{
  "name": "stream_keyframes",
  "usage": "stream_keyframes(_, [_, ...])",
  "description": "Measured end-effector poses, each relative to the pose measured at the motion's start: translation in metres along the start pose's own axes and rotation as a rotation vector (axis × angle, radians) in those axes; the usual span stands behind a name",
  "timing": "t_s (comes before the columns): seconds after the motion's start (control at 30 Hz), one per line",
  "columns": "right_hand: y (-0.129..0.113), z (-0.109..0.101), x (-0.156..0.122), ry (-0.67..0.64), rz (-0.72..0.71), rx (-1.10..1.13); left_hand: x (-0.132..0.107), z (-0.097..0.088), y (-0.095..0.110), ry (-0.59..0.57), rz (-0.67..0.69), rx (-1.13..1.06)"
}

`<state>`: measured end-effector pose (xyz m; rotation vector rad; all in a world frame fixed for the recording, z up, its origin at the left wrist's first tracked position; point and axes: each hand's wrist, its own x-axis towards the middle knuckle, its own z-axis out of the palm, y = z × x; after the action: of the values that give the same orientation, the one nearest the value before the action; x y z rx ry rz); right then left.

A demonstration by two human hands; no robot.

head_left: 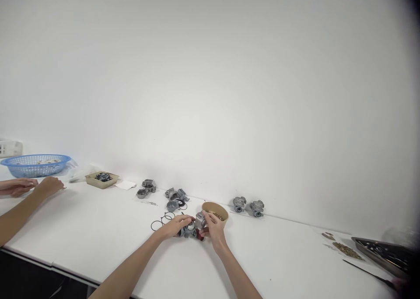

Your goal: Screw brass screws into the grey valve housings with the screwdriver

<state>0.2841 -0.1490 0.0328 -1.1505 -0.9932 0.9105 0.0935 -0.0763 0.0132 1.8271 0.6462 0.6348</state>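
Well inside table edge (52,264), 2 hands (215,230) hold metal parts (200,221).

One head-worn camera looks forward and down, past the nearby left hand (174,227) and right hand (215,232), over a white table (278,255) to a wall (229,93).

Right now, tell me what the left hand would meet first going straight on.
Likely the grey metal piece held in the right hand, just beyond the left hand, though depth is unclear.
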Motion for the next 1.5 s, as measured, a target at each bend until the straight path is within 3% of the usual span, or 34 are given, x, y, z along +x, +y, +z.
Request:
stream_keyframes(0.17, [0.004,0.002,0.004,-0.121,0.097,-0.215,-0.001,0.013,0.006,0.015,0.021,-0.058])
stream_keyframes(0.3, [0.006,0.003,0.003,-0.101,0.143,-0.238,-0.004,0.013,0.008,-0.030,0.044,-0.099])
stream_keyframes(0.4, [0.007,0.004,0.003,-0.057,0.156,-0.277,-0.006,0.009,0.008,-0.039,0.038,-0.008])
stream_keyframes(0.57, [0.012,0.000,0.005,0.024,0.007,-0.338,-0.006,0.015,0.009,0.055,0.102,0.199])
stream_keyframes(0.8, [0.009,-0.002,0.008,0.039,-0.140,-0.379,-0.003,0.028,0.012,0.088,0.227,0.080])
stream_keyframes(0.97, [0.009,-0.003,0.005,-0.167,-0.125,-0.326,0.001,0.025,0.001,0.091,0.066,-0.065])
stream_keyframes(1.13, [0.009,-0.009,0.004,-0.310,-0.175,-0.288,0.006,0.018,-0.008,0.079,0.013,-0.181])
stream_keyframes(1.3, [0.008,-0.010,0.003,-0.222,-0.181,-0.412,0.007,0.005,-0.015,0.125,-0.052,-0.077])
stream_keyframes(1.5, [0.009,-0.008,0.001,-0.138,-0.270,-0.505,0.003,-0.006,-0.018,0.062,-0.052,-0.057])
